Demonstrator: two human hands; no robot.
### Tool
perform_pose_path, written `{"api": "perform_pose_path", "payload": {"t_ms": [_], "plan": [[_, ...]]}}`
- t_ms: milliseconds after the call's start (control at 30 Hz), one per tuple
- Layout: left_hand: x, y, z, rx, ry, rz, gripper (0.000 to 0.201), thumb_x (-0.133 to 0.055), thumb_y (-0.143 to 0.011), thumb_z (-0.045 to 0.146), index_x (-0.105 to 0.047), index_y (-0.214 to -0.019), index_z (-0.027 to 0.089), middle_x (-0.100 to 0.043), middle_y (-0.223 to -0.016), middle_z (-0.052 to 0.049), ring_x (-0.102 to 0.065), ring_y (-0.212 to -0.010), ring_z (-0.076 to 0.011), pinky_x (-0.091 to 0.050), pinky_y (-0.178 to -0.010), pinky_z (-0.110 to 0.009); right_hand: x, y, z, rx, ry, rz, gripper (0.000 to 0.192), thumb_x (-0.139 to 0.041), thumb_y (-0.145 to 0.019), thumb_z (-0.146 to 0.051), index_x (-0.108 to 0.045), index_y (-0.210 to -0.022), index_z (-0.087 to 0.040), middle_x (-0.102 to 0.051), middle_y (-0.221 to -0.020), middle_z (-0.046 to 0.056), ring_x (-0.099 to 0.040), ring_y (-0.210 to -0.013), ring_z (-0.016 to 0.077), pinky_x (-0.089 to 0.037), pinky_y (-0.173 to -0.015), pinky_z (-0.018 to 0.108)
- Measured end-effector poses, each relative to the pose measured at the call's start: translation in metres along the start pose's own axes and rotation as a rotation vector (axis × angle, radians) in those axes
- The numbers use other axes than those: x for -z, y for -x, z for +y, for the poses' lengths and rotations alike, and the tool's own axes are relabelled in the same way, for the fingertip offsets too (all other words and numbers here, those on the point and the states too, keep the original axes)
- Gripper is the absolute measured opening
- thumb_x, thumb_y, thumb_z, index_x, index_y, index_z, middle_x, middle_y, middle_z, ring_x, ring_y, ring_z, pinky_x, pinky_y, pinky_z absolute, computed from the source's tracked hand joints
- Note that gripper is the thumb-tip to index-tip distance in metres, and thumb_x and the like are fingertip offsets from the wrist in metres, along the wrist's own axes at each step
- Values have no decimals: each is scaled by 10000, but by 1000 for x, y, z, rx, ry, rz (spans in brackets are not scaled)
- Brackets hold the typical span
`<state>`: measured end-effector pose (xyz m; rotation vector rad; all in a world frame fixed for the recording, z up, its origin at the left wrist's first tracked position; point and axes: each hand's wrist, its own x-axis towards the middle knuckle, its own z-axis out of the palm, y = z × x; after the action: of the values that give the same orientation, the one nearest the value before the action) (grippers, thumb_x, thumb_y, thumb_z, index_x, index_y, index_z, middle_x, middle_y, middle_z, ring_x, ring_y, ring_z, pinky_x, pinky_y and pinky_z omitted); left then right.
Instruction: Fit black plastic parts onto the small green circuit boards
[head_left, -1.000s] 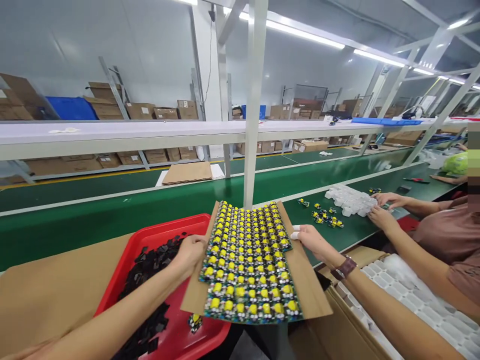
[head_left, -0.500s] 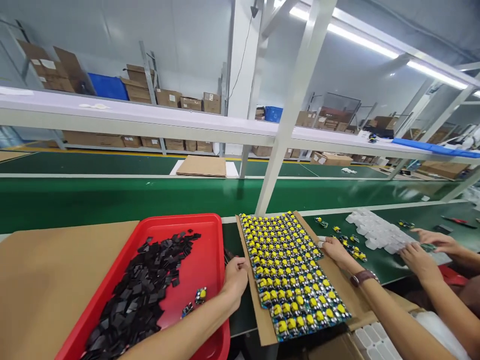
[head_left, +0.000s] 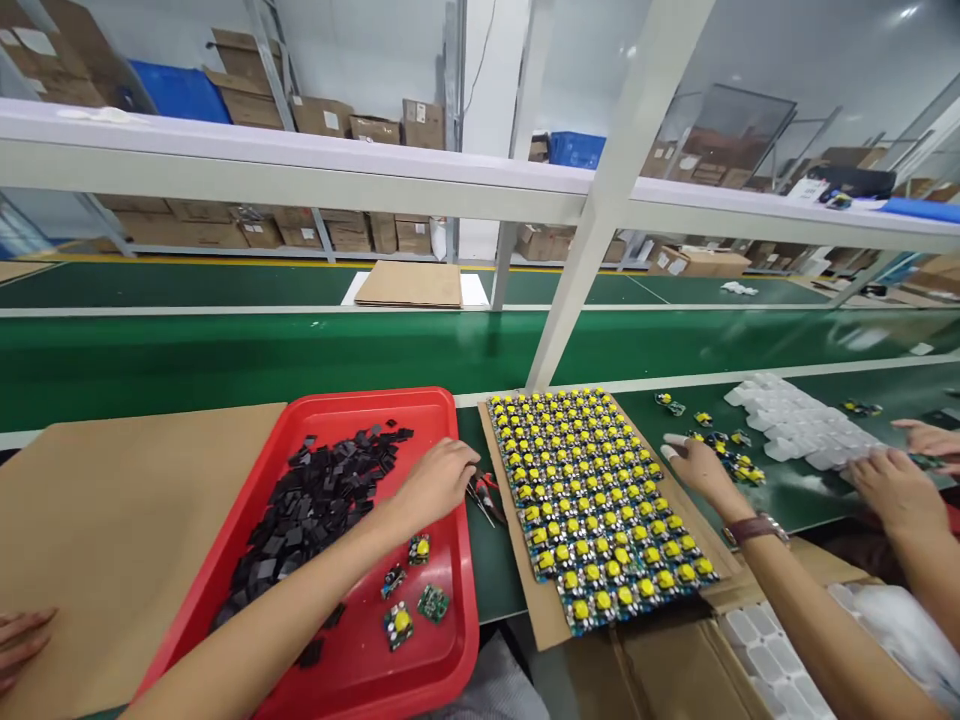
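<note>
My left hand (head_left: 439, 478) is over the right rim of the red tray (head_left: 459, 655), fingers bunched downward; whatever they may hold is hidden. Red-handled pliers (head_left: 487, 490) lie right beside its fingertips. Black square pieces (head_left: 322, 500) heap in the tray, with several small circuit boards (head_left: 400, 622) nearer the front. My right hand (head_left: 705, 472), white covers on its fingertips, has its fingers stretched out and apart beside the right edge of a cardboard sheet (head_left: 551, 625). Rows of circuit boards with yellow-topped parts (head_left: 600, 490) cover that sheet. Loose boards (head_left: 739, 465) lie just past this hand.
Another person's hands (head_left: 892, 485) work at the far right by white plastic pieces (head_left: 802, 420). A further person's hand (head_left: 22, 640) rests on brown cardboard (head_left: 135, 540) at left. A slanted white post (head_left: 570, 300) rises behind the boards. An open carton (head_left: 667, 670) stands below.
My left hand has left the cardboard sheet's left edge and moved up and left over the tray rim. My right hand's fingers have come off the sheet's edge. The view has tilted down.
</note>
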<state>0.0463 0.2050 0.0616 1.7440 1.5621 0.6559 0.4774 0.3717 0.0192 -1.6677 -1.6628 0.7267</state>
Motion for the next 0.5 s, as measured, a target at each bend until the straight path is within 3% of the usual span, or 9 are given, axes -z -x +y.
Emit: {"api": "perform_pose_path", "payload": {"t_ms": [100, 167, 233, 300, 400, 500], "plan": [[2, -3, 3, -109, -260, -123, 17, -697, -867, 163, -711, -859, 158, -719, -1062, -142, -592, -1204, -340, -399, -1115, -513, -12, 50, -31, 153, 17, 24, 348, -654, -931, -395, -741, -1157, -146, -739, -1169, 164, -671, -1127, 308, -508, -1042, 479], [-9, -6, 7, -156, -406, -193, 171, -814, -754, 130, -702, -882, 156, -705, -1110, -146, -574, -1231, -356, -404, -1111, -502, -32, 106, -55, 309, 12, -78, 337, -705, -895, -440, -756, -1149, -224, -753, -1160, 99, -693, -1082, 270, -538, -1005, 406], [-21, -11, 10, -184, -530, -232, 350, -858, -690, 98, -691, -994, 145, -670, -1208, -164, -557, -1258, -370, -417, -1100, -503, -59, 169, -76, 671, 164, -196, 367, -644, -954, -439, -713, -1224, -199, -751, -1092, 124, -711, -972, 269, -585, -857, 399], [-26, -17, 11, -206, -626, -263, 433, -841, -700, 84, -667, -1092, 141, -652, -1242, -168, -577, -1239, -366, -456, -1064, -490, -87, 223, -91, 872, 374, -229, 483, -706, -901, -498, -685, -1226, -141, -743, -1000, 144, -708, -821, 282, -594, -698, 396], [-23, -28, 7, -249, -712, -302, 372, -746, -788, 80, -656, -1143, 147, -651, -1244, -170, -616, -1202, -353, -515, -995, -466, -120, 268, -96, 946, 618, -192, 477, -810, -808, -358, -677, -1168, -73, -743, -946, 165, -692, -719, 276, -557, -560, 350], [-15, -36, 1, -319, -722, -343, 251, -649, -849, 79, -698, -1077, 170, -646, -1264, -164, -613, -1217, -354, -538, -963, -459, -129, 275, -87, 888, 759, -149, 383, -753, -755, -100, -670, -1127, -68, -731, -1114, 219, -697, -743, 255, -532, -531, 305]]}}
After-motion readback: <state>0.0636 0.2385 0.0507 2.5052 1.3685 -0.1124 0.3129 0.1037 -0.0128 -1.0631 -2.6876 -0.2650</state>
